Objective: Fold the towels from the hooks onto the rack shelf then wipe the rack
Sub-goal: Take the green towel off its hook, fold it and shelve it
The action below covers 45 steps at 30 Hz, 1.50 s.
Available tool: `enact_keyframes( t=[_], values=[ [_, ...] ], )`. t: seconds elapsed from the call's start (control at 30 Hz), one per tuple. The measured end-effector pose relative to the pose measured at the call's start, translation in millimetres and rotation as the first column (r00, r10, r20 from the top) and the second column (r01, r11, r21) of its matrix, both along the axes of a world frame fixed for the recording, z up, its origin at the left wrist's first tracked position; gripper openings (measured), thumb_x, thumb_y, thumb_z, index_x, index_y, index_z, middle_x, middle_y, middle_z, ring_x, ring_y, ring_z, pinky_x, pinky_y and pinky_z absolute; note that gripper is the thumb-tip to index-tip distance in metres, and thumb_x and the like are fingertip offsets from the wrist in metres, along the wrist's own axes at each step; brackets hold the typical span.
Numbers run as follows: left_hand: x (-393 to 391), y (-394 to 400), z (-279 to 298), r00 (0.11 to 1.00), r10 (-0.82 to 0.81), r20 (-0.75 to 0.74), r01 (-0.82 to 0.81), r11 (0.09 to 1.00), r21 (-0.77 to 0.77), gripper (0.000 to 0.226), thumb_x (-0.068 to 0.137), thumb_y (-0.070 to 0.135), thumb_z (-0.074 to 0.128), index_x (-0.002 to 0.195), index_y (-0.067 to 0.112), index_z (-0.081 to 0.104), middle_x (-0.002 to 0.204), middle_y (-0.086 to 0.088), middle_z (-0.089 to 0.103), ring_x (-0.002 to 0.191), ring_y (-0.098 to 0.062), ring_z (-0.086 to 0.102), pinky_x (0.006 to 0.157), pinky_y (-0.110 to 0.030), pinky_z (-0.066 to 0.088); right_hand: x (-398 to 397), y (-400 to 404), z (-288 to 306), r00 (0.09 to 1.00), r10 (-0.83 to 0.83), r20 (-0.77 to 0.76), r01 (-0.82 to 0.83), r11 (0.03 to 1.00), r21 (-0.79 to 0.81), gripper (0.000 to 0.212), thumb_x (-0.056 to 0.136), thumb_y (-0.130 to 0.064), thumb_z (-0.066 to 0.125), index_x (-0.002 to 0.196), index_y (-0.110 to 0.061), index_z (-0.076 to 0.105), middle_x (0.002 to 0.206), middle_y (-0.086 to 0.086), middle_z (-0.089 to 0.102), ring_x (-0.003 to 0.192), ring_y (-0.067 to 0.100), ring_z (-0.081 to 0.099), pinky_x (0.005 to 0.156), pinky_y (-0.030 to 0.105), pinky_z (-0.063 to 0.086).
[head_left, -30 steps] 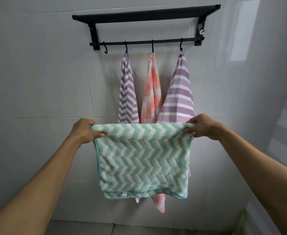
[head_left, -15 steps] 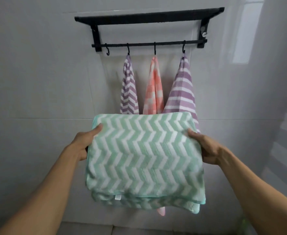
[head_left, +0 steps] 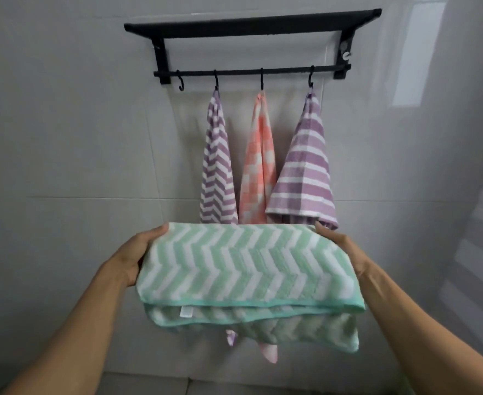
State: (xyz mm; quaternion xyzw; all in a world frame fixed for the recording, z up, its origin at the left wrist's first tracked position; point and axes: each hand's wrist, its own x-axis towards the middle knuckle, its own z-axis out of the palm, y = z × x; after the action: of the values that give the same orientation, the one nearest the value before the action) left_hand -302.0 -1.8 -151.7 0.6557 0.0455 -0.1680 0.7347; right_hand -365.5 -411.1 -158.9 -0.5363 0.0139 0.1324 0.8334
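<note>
From the head camera, a folded green-and-white chevron towel (head_left: 243,266) is held out flat in front of the person, below the black wall rack (head_left: 251,22) and well short of its shelf. The left hand (head_left: 133,256) cups the towel's left end, thumb on top and fingers tucked underneath, so its grip is closed round the fabric. The right hand (head_left: 341,249) does the same at the right end. A white label (head_left: 185,312) shows at the near folded edge. Behind, on the rack's hooks, hang a purple chevron towel (head_left: 217,172), an orange checked towel (head_left: 258,169) and a purple striped towel (head_left: 305,172). The leftmost hook (head_left: 180,84) is bare.
</note>
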Motion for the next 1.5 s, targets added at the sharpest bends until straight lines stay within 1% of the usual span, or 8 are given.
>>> enact_keyframes(
  t=[0.13,0.27,0.37,0.47,0.67,1.13,1.33,1.5],
  values=[
    [-4.8,3.2,-5.9,0.996,-0.081,0.04,0.077,0.992,0.095,0.092,0.038,0.028,0.102,0.117,-0.007,0.068,0.116,-0.026,0.071,0.105,-0.042,0.07,0.091,-0.055,0.056,-3.1,0.4,-5.6,0.998,0.006,-0.064,-0.007,1.0,-0.026,0.04,0.094,-0.022,0.054,0.12,0.006,0.065,0.113,0.027,0.07,0.09,0.037,0.073,0.074,0.044,0.063],
    [-8.3,1.4,-13.4,0.998,-0.066,-0.018,0.067,0.996,0.055,0.061,0.069,0.017,0.088,0.121,-0.005,0.066,0.123,-0.026,0.068,0.112,-0.043,0.067,0.101,-0.056,0.051,-5.5,-1.7,-16.5,0.988,0.023,-0.156,-0.027,0.999,-0.028,0.044,0.088,-0.018,0.06,0.125,0.007,0.065,0.123,0.029,0.066,0.098,0.041,0.07,0.082,0.05,0.06],
    [-8.2,-0.1,-11.6,0.99,-0.134,0.031,0.13,0.986,0.099,0.088,0.045,0.01,0.098,0.125,-0.002,0.064,0.124,-0.026,0.067,0.109,-0.043,0.068,0.091,-0.059,0.055,-8.1,5.7,-8.6,0.993,-0.002,-0.117,-0.022,0.979,-0.204,0.039,0.089,-0.002,0.062,0.126,0.009,0.063,0.12,0.029,0.068,0.098,0.042,0.071,0.08,0.049,0.061],
    [-3.7,-3.6,28.2,0.967,0.008,0.254,-0.022,0.998,0.052,0.076,0.055,-0.001,0.091,0.125,0.004,0.062,0.125,-0.024,0.067,0.093,-0.033,0.074,0.075,-0.052,0.061,7.2,4.8,36.9,0.974,-0.189,0.123,0.223,0.892,-0.394,0.029,0.087,0.008,0.064,0.116,0.007,0.065,0.109,0.024,0.073,0.082,0.033,0.076,0.066,0.04,0.063],
    [1.8,7.5,122.4,0.698,0.305,0.648,-0.271,0.95,-0.155,0.05,0.077,-0.016,0.071,0.117,0.013,0.066,0.108,-0.002,0.073,0.09,-0.019,0.074,0.075,-0.037,0.063,0.0,0.8,145.4,0.663,-0.306,0.684,0.571,0.796,-0.198,0.017,0.084,0.009,0.069,0.086,-0.007,0.069,0.069,-0.006,0.076,0.062,0.007,0.071,0.055,0.021,0.056],
    [1.5,15.1,105.8,0.867,0.239,0.437,-0.296,0.953,0.064,0.029,0.095,-0.006,0.045,0.071,0.005,0.057,0.049,0.0,0.057,0.037,-0.013,0.053,0.039,-0.023,0.047,5.9,-4.1,108.9,0.717,-0.21,0.665,0.52,0.797,-0.309,0.021,0.089,0.011,0.067,0.106,-0.001,0.066,0.086,0.009,0.072,0.068,0.012,0.071,0.058,0.024,0.058],
    [5.8,23.6,87.2,0.899,0.222,0.377,-0.305,0.936,0.177,0.018,0.093,-0.008,0.05,0.091,-0.003,0.067,0.074,-0.014,0.064,0.054,-0.024,0.061,0.048,-0.031,0.055,12.3,-12.3,102.9,0.652,-0.11,0.751,0.638,0.615,-0.464,0.02,0.084,0.011,0.073,0.098,-0.003,0.068,0.088,0.013,0.073,0.067,0.008,0.06,0.059,0.024,0.055],
    [6.6,23.0,86.8,0.915,0.218,0.339,-0.295,0.936,0.194,0.024,0.095,-0.007,0.046,0.082,-0.003,0.065,0.062,-0.011,0.063,0.046,-0.022,0.059,0.046,-0.031,0.053,12.3,-17.3,103.9,0.7,-0.061,0.712,0.571,0.646,-0.506,0.019,0.082,0.015,0.072,0.089,-0.002,0.068,0.085,0.008,0.073,0.07,0.012,0.063,0.051,0.025,0.052]
  ],
)
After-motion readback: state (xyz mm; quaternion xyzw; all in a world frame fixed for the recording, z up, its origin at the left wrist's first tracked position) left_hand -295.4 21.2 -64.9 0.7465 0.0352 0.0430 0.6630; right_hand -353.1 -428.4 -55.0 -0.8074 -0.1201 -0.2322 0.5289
